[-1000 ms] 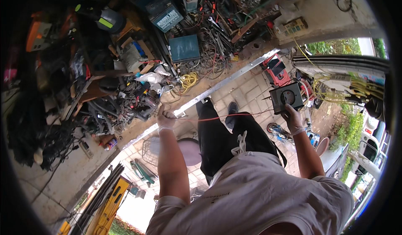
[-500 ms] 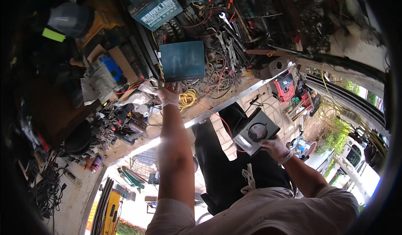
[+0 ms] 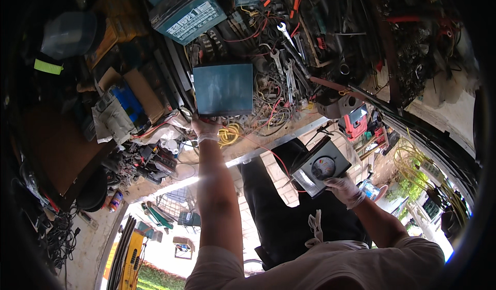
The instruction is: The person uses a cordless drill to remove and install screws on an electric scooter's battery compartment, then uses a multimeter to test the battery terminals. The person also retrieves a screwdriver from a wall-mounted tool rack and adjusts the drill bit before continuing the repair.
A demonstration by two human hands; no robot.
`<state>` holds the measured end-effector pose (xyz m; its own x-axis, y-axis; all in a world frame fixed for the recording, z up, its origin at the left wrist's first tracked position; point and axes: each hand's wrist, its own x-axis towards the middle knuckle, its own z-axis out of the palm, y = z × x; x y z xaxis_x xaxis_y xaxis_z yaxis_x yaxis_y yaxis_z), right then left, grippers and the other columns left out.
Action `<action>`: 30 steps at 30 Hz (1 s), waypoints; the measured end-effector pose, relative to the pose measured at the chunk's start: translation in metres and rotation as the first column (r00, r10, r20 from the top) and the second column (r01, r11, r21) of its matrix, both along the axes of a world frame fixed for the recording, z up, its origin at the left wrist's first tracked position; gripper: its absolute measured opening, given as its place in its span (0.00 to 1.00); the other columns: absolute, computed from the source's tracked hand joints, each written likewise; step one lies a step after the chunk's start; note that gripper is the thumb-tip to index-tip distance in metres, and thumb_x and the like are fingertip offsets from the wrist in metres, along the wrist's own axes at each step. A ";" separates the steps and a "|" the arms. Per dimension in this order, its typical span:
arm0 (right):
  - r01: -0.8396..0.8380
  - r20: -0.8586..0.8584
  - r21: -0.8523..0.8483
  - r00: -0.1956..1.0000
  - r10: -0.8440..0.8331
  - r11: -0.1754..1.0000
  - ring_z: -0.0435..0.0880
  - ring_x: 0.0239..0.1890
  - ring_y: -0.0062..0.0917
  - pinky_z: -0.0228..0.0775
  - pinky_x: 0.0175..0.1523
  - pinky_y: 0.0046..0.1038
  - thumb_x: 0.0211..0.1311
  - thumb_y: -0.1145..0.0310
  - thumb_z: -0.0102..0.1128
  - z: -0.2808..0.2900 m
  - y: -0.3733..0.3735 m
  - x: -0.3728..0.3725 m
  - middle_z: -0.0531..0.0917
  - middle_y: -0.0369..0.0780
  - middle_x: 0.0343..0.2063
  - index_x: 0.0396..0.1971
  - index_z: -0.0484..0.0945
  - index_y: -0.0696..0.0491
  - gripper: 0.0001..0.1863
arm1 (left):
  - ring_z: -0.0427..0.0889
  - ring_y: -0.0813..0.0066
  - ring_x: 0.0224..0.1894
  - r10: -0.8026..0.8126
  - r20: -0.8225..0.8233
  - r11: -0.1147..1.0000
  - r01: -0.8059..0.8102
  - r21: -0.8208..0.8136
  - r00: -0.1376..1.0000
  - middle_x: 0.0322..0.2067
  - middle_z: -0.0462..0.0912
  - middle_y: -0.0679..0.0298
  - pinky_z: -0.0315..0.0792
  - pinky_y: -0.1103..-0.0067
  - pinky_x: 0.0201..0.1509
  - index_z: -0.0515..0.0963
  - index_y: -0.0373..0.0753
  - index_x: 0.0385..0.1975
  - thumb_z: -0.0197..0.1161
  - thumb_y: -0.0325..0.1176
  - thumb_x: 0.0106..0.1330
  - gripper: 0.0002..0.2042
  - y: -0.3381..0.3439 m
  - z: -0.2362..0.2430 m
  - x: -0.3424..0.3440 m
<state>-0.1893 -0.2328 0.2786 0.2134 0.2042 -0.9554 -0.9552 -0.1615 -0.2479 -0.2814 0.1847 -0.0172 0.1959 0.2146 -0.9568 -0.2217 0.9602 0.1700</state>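
Note:
A teal, box-shaped battery [image 3: 223, 89] sits on the cluttered workbench. My left hand [image 3: 205, 130], in a thin clear glove, is closed at the battery's near left corner; its fingertips and what they grip are hidden. My right hand [image 3: 345, 191], also gloved, holds a dark box-shaped meter [image 3: 338, 158] by its near right side. The meter has a round dial [image 3: 323, 168] on its face and is held over my lap, beyond the bench edge. A thin red wire [image 3: 268, 149] runs from the meter toward the battery and my left hand.
Beside my left hand lies a coil of yellow wire [image 3: 229, 135]. Several wrenches [image 3: 290, 78] and tangled wires lie right of the battery. Another large battery [image 3: 188, 21] stands behind it. A metal strip [image 3: 289, 135] edges the bench; a red case [image 3: 355, 124] stands beyond.
The bench and battery sit slightly lower in the view. My left hand remains at the battery's corner. My right hand still holds the meter, slightly turned.

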 end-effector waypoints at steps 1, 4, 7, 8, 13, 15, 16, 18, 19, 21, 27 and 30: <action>0.004 0.019 0.039 1.000 -0.004 0.999 0.82 0.42 0.18 0.77 0.43 0.23 0.51 0.73 0.74 -0.003 0.001 0.001 0.83 0.35 0.46 0.59 0.72 0.54 0.33 | 0.75 0.71 0.24 0.006 0.032 1.000 -0.007 0.012 0.999 0.25 0.82 0.71 0.73 0.69 0.35 0.81 0.48 0.31 0.51 0.45 0.67 0.13 -0.002 -0.002 0.000; -0.019 0.017 0.017 1.000 0.018 1.000 0.82 0.40 0.18 0.76 0.41 0.22 0.51 0.75 0.74 -0.008 0.001 -0.001 0.83 0.34 0.45 0.59 0.73 0.54 0.32 | 0.81 0.70 0.28 -0.030 0.164 0.997 0.019 0.070 0.986 0.31 0.85 0.70 0.77 0.70 0.32 0.82 0.48 0.35 0.50 0.42 0.70 0.12 -0.015 -0.002 0.000; -0.014 0.026 0.039 1.000 0.013 0.999 0.82 0.39 0.17 0.76 0.41 0.22 0.51 0.75 0.74 -0.014 0.002 -0.003 0.83 0.34 0.43 0.58 0.73 0.55 0.32 | 0.85 0.68 0.31 -0.023 0.226 0.998 0.008 0.070 0.974 0.34 0.87 0.69 0.79 0.71 0.28 0.81 0.48 0.40 0.49 0.42 0.73 0.12 -0.034 0.012 0.003; -0.014 0.013 0.042 1.000 0.014 0.999 0.82 0.39 0.17 0.76 0.41 0.22 0.51 0.75 0.75 -0.017 0.003 -0.004 0.83 0.34 0.43 0.58 0.73 0.55 0.32 | 0.86 0.67 0.33 -0.010 0.223 0.999 0.001 0.040 0.975 0.34 0.87 0.69 0.80 0.71 0.27 0.81 0.48 0.41 0.49 0.43 0.74 0.13 -0.041 0.019 0.004; -0.129 0.255 0.056 0.961 0.110 0.990 0.82 0.41 0.21 0.74 0.49 0.26 0.51 0.74 0.74 -0.062 0.031 0.004 0.84 0.36 0.42 0.51 0.76 0.58 0.26 | 0.83 0.64 0.52 -0.046 0.336 0.994 0.011 0.104 0.941 0.51 0.84 0.63 0.79 0.63 0.57 0.77 0.42 0.57 0.67 0.47 0.68 0.23 -0.067 0.051 0.017; -0.162 0.272 0.053 0.952 0.142 0.985 0.82 0.41 0.22 0.75 0.49 0.27 0.51 0.73 0.75 -0.089 0.044 0.013 0.85 0.36 0.39 0.47 0.79 0.58 0.22 | 0.83 0.65 0.52 -0.089 0.322 0.975 0.017 0.221 0.943 0.52 0.84 0.64 0.78 0.64 0.59 0.76 0.40 0.58 0.67 0.45 0.68 0.23 -0.075 0.060 0.022; -0.214 0.224 -0.028 0.951 0.215 0.976 0.83 0.40 0.21 0.75 0.47 0.26 0.51 0.72 0.75 -0.102 0.050 0.018 0.85 0.35 0.38 0.45 0.80 0.58 0.21 | 0.82 0.65 0.52 -0.114 0.318 0.962 0.025 0.273 0.941 0.52 0.83 0.65 0.77 0.65 0.59 0.75 0.39 0.58 0.68 0.45 0.68 0.24 -0.080 0.064 0.023; -0.155 0.173 -0.081 0.971 0.167 0.985 0.84 0.34 0.17 0.78 0.39 0.23 0.52 0.69 0.76 -0.123 0.061 0.021 0.86 0.35 0.36 0.42 0.82 0.56 0.18 | 0.83 0.63 0.53 -0.182 0.198 0.947 0.118 0.298 0.963 0.51 0.84 0.65 0.79 0.59 0.56 0.77 0.45 0.55 0.72 0.40 0.64 0.21 -0.080 0.074 0.027; -0.089 0.190 -0.008 0.978 0.089 0.996 0.84 0.35 0.17 0.78 0.40 0.23 0.52 0.69 0.76 -0.127 0.063 0.022 0.86 0.34 0.36 0.43 0.82 0.55 0.18 | 0.83 0.63 0.53 -0.221 0.117 0.937 0.177 0.303 0.968 0.51 0.84 0.65 0.79 0.59 0.56 0.77 0.45 0.55 0.73 0.39 0.63 0.21 -0.079 0.080 0.030; -0.017 0.185 0.025 0.983 0.012 1.000 0.85 0.40 0.18 0.79 0.43 0.24 0.53 0.68 0.76 -0.129 0.065 0.024 0.85 0.34 0.40 0.47 0.80 0.53 0.21 | 0.82 0.64 0.52 -0.291 -0.068 0.937 0.299 0.179 0.954 0.51 0.84 0.67 0.78 0.58 0.53 0.78 0.47 0.54 0.71 0.45 0.64 0.20 -0.071 0.095 0.037; -0.045 0.243 0.133 0.970 0.011 0.990 0.83 0.43 0.18 0.77 0.49 0.24 0.53 0.71 0.75 -0.089 0.071 0.038 0.84 0.33 0.43 0.52 0.78 0.53 0.25 | 0.75 0.54 0.56 -0.334 0.078 0.941 0.337 -0.024 0.939 0.58 0.76 0.56 0.74 0.52 0.57 0.73 0.49 0.60 0.47 0.71 0.66 0.35 0.014 0.137 0.082; -0.091 0.333 0.196 0.943 0.021 0.976 0.82 0.46 0.20 0.74 0.54 0.25 0.52 0.73 0.76 -0.069 0.090 0.048 0.84 0.33 0.45 0.55 0.77 0.54 0.28 | 0.79 0.56 0.50 -0.414 0.069 0.903 0.419 -0.091 0.908 0.52 0.81 0.61 0.80 0.57 0.45 0.76 0.49 0.56 0.43 0.73 0.67 0.35 0.050 0.139 0.098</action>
